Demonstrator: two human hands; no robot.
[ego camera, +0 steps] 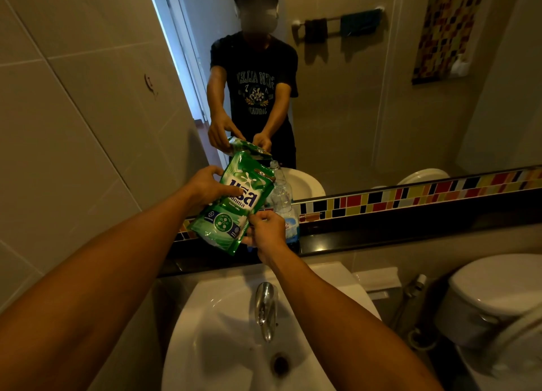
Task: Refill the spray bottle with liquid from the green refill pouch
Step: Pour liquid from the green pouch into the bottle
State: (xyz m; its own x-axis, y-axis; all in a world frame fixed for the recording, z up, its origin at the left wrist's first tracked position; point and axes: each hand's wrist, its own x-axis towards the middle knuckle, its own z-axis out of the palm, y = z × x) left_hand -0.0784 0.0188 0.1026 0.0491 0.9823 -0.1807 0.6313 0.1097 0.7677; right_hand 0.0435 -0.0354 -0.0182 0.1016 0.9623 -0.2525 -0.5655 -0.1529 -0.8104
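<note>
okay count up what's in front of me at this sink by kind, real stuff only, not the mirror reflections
Hands: 2, left hand and right hand, both on the pouch
Pouches: 1, green pouch
Bottles: 1, clear bottle on the ledge
Taps: 1, tap
Sinks: 1, sink
Toilets: 1, toilet
Total: 7

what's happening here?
A person at a bathroom sink holds the green refill pouch in both hands: left hand on its side, right hand at its lower corner. The pouch is tilted with its top corner at the open neck of the clear bottle standing on the dark ledge below the mirror. Whether liquid is flowing is unclear.
</note>
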